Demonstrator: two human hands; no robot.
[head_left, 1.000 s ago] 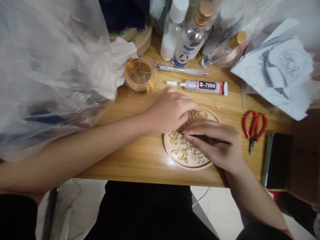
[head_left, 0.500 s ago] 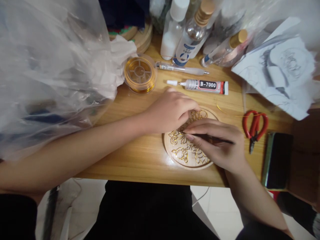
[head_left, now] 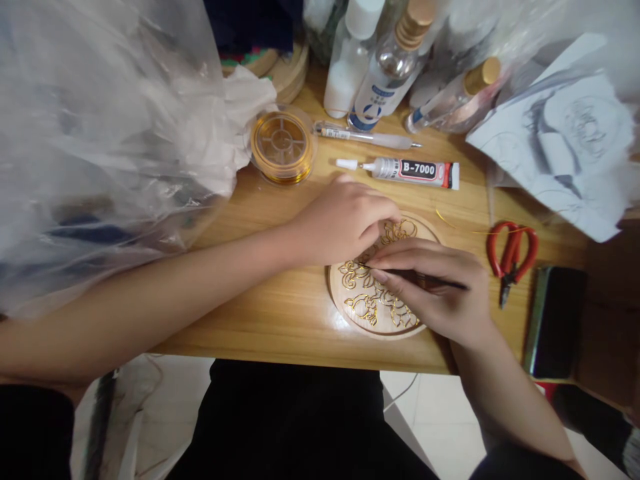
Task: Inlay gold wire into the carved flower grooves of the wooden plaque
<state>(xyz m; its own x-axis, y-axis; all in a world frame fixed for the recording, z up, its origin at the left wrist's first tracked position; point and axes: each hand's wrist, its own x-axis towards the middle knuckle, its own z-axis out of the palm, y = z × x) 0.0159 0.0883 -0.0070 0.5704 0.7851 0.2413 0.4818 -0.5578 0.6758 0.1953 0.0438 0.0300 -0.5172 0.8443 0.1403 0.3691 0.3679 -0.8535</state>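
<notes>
I had the right hand (head_left: 445, 287) pinching a dark tool (head_left: 449, 283) over the round board (head_left: 337, 293) on the tabletop (head_left: 280, 313); left hand (head_left: 345, 227) curled, grip unclear. Looked like gold wire (head_left: 367, 320) placement; next nudge called for steadiness.

Right hand (head_left: 456, 308) with slim dark tool (head_left: 440, 281) beside left hand (head_left: 344, 223), over round wooden board (head_left: 339, 301) (gold wirework (head_left: 361, 309) on it).

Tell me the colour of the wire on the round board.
The wire is gold, as the head view shows.
</notes>
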